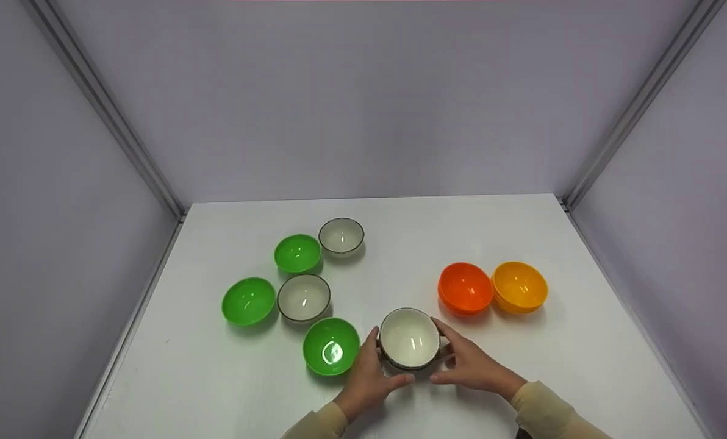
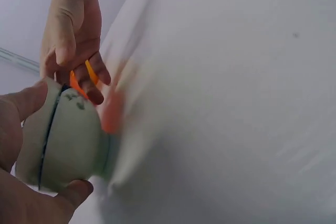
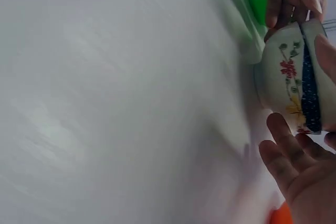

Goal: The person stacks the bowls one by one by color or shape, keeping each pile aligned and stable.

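Note:
Two nested white bowls with dark rims are between my hands near the front. Red and yellow flowers and a dark blue band show on their outside. My left hand grips their left side, thumb and fingers around the walls in the left wrist view. On the other side is my right hand, fingers spread loosely, fingertips at the bowl wall and thumb in front. Directly left of my left hand stands a green bowl, overlapped by its fingers in the head view.
Farther left stand two green bowls and two white bowls. Stacked orange bowls and stacked yellow bowls touch at the right. The white table has walls at the back and both sides.

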The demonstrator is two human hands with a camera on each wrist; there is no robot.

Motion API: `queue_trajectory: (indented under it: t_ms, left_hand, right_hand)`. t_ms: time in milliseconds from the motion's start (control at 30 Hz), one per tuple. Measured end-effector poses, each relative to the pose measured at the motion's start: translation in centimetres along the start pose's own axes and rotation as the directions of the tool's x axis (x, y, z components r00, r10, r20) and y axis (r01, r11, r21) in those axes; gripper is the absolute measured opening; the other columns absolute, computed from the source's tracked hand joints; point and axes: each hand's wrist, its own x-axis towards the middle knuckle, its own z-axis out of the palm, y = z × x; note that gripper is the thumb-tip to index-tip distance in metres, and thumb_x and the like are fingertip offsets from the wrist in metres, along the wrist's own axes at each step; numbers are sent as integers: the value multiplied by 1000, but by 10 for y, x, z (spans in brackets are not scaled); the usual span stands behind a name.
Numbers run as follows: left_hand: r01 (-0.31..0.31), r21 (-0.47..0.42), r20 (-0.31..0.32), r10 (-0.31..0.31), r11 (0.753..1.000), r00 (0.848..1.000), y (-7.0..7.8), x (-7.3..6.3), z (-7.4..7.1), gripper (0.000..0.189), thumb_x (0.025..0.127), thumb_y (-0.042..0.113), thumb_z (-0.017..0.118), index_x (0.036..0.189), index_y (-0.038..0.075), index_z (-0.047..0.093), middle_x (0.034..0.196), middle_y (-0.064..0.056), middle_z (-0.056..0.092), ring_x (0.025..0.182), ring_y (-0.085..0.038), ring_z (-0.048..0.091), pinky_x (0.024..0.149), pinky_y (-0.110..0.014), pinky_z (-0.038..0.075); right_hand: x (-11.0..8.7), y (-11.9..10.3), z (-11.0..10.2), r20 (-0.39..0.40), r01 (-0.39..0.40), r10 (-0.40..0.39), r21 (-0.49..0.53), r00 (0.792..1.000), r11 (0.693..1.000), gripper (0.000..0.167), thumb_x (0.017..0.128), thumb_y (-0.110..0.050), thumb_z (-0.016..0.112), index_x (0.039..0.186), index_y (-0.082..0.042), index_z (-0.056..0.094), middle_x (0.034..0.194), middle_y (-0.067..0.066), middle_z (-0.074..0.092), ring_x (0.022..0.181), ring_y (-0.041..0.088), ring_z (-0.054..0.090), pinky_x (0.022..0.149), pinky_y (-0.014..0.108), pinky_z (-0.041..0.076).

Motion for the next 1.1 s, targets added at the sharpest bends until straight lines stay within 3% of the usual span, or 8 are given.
queue_trajectory:
  t_ms: [200, 433, 567, 700, 900, 1100]
  left_hand:
    - [-41, 68, -97, 47, 997, 994, -9, 1, 15, 108, 67, 37, 87, 146, -5, 26, 145, -21, 39, 134, -33, 37, 111, -45, 30]
    - [-75, 100, -168, 91, 992, 981, -13, 7, 26, 105, 68, 38, 85, 145, -5, 27, 139, -19, 44, 130, -33, 41, 109, -46, 33]
    - [-78, 91, -201, 95, 993, 975, -15, 14, 30, 105, 69, 34, 85, 146, -5, 26, 140, -20, 43, 131, -33, 40, 110, -46, 32]
    - [-88, 82, -235, 105, 993, 966, -16, 23, 34, 104, 69, 31, 86, 145, -6, 25, 142, -22, 41, 132, -35, 39, 110, -47, 31]
    - [-57, 60, -251, 70, 997, 965, -13, 39, 37, 101, 71, 25, 85, 146, -5, 24, 142, -23, 40, 133, -35, 38, 110, -47, 31]
    - [36, 27, -240, -29, 999, 970, -10, 55, 36, 102, 71, 19, 85, 150, 0, 22, 146, -20, 37, 136, -32, 34, 112, -45, 28]
  right_hand:
    - [4, 11, 8, -83, 0, -5, -56, 997, 998, 104, 72, -37, 84, 153, -19, 23, 132, -1, 49, 93, 22, 58, 80, 33, 53]
    - [10, 16, 11, -135, 14, -24, -73, 991, 997, 96, 73, -29, 83, 151, -15, 30, 128, 1, 53, 91, 18, 57, 76, 30, 53]
    - [15, 17, 12, -171, 6, -18, -71, 985, 997, 93, 73, -28, 83, 150, -17, 32, 137, -1, 50, 107, 18, 54, 90, 37, 49]
    - [21, 19, 18, -228, 17, -31, -65, 973, 998, 90, 73, -28, 83, 147, -9, 35, 143, 7, 47, 124, 22, 47, 104, 47, 39]
    - [32, 17, 25, -315, -5, -15, -63, 949, 998, 96, 74, -29, 82, 149, -3, 27, 145, 11, 44, 130, 24, 43, 108, 48, 34]
    - [48, 15, 29, -373, -43, 26, -39, 927, 998, 96, 72, -15, 80, 150, -3, 25, 149, 13, 38, 137, 25, 35, 112, 44, 28]
